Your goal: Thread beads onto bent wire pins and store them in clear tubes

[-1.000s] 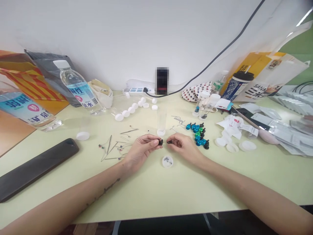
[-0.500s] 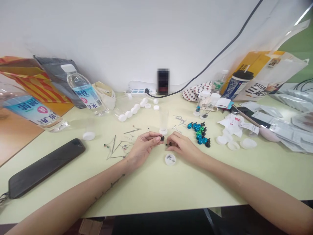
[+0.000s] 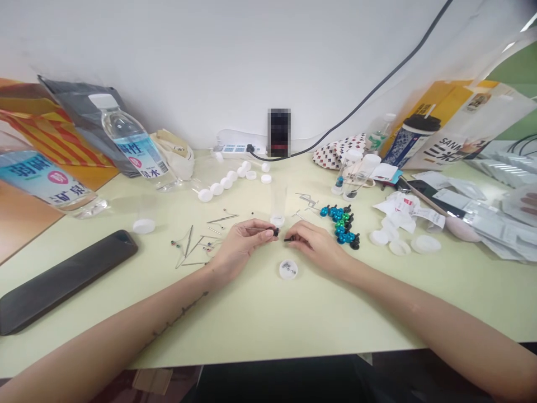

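Note:
My left hand (image 3: 235, 246) is closed, thumb and fingers pinching a small black part (image 3: 276, 231) with a thin metal rod running back from it. Close by on the right, my right hand (image 3: 314, 246) pinches another small black piece (image 3: 289, 239), its tip pointing left. A narrow gap separates the two parts. Just below them sits a white cap (image 3: 287, 276) with several tiny metal bits in it. Behind the hands stands a clear tube (image 3: 278, 198) on a white base. Blue, green and black knob-like parts (image 3: 346, 238) lie beyond my right hand.
Thin metal rods (image 3: 197, 246) are scattered left of my left hand. Two water bottles (image 3: 134, 148) and a black phone (image 3: 71, 280) are farther left. White caps (image 3: 216, 188) line up before a power strip (image 3: 239, 148). Paper scraps (image 3: 400, 210) and a cup (image 3: 413, 140) lie right.
The camera view has shifted slightly. The black piece in my right hand shows more and points left toward the left hand's part. Both hands keep their grip.

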A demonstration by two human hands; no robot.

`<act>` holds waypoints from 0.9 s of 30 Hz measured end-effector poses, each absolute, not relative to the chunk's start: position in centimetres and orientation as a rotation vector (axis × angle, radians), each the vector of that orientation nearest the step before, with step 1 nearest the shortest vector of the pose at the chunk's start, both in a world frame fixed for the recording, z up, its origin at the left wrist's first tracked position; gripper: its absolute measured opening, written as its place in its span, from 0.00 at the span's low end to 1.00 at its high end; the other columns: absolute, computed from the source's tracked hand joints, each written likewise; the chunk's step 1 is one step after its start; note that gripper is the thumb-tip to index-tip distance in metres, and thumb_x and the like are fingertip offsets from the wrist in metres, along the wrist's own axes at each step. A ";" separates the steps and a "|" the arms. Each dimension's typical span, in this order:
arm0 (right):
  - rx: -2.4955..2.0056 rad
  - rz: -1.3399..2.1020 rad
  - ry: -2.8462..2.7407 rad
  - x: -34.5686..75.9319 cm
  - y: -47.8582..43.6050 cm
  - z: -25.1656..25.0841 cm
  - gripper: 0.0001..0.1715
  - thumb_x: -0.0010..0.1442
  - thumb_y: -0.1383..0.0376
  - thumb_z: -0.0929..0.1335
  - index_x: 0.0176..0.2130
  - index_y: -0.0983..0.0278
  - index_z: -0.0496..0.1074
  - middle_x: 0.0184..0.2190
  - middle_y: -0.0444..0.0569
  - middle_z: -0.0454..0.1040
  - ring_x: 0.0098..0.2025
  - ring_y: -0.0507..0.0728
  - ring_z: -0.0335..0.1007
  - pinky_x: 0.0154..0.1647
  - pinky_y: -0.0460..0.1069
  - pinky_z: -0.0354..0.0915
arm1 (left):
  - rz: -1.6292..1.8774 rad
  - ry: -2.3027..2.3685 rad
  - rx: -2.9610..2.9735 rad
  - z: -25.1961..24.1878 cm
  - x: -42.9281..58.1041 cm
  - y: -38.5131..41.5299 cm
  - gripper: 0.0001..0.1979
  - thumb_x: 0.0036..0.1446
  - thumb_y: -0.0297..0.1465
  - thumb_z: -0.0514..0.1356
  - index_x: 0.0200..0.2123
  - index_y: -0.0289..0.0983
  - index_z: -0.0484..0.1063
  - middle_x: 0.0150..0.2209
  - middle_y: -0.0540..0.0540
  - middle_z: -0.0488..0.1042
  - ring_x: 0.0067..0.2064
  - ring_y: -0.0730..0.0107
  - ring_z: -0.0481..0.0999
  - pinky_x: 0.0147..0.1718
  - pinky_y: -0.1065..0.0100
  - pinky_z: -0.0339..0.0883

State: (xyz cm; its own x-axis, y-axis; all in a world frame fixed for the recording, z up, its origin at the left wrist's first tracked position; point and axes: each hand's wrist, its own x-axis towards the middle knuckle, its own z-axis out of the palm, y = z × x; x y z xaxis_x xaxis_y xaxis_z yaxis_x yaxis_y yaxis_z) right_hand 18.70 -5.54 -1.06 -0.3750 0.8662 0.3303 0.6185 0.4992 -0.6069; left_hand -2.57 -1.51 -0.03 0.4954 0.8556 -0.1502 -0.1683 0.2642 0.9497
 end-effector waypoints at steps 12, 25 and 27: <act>-1.166 0.713 -1.787 18.3 -6.0 -1.0 0.05 0.61 0.68 0.66 0.40 0.60 0.68 0.38 0.47 0.71 0.37 0.53 0.71 0.39 0.49 0.69 | 0.802 0.781 1.104 -0.3 -1.9 -1.7 0.10 0.48 0.31 0.69 0.35 0.36 0.76 0.37 0.48 0.78 0.39 0.71 0.76 0.47 0.66 0.65; -1.171 0.752 -1.757 18.0 -6.4 -0.8 0.05 0.59 0.68 0.67 0.39 0.61 0.68 0.36 0.46 0.71 0.37 0.53 0.71 0.39 0.49 0.71 | 0.770 0.771 1.072 0.2 -1.7 -1.7 0.09 0.47 0.31 0.69 0.33 0.35 0.77 0.33 0.47 0.78 0.35 0.70 0.77 0.45 0.65 0.66; -1.143 0.711 -1.773 18.0 -6.4 -0.8 0.05 0.60 0.67 0.67 0.39 0.61 0.69 0.36 0.46 0.71 0.37 0.53 0.72 0.40 0.49 0.71 | 0.769 0.756 1.044 0.2 -1.6 -1.7 0.09 0.46 0.30 0.70 0.33 0.35 0.77 0.32 0.47 0.78 0.34 0.70 0.77 0.45 0.65 0.66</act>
State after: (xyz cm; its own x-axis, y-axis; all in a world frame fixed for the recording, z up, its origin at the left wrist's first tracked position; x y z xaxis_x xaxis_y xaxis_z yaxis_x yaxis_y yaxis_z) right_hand 18.02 -6.36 -0.80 -0.1851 0.9114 0.3675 0.4055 0.4115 -0.8162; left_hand -1.61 -1.67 0.22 0.5196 0.8372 -0.1705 -0.1852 0.3052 0.9341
